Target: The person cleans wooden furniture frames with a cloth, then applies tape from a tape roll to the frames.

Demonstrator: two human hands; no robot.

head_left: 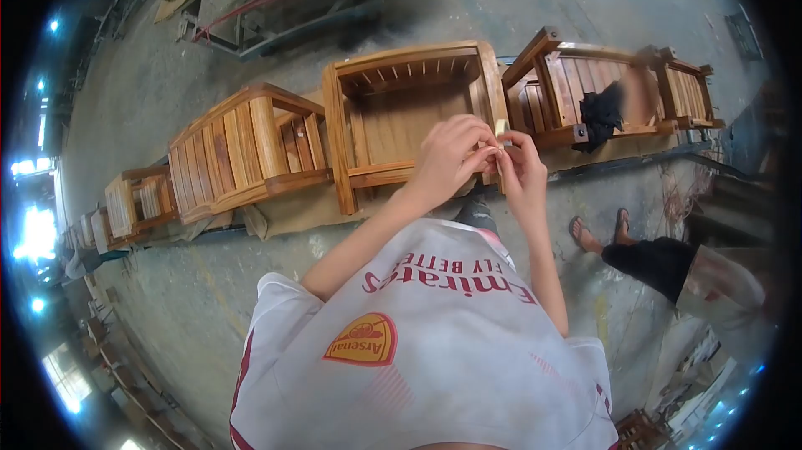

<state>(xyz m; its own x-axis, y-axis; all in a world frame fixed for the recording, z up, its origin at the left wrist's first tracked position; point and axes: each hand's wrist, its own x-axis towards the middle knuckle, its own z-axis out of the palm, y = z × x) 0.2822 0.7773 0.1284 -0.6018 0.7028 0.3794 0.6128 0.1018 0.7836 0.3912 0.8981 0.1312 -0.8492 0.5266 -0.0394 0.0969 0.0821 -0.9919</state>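
My left hand and my right hand meet in front of a varnished wooden chair frame. Both have thumb and fingers pinched together, fingertips touching or nearly so. A small pale yellowish piece sticks up between them, by the right forefinger. What it is, and how much of it each hand grips, is too small to make out. The chair frame lies with its slatted, box-like inside facing up, just beyond my fingers.
Slatted wooden furniture continues the row leftward, with more pieces rightward. A black cloth hangs there beside a blurred shape. Another person's sandalled feet are on the floor at right. A metal-framed cart stands behind the row.
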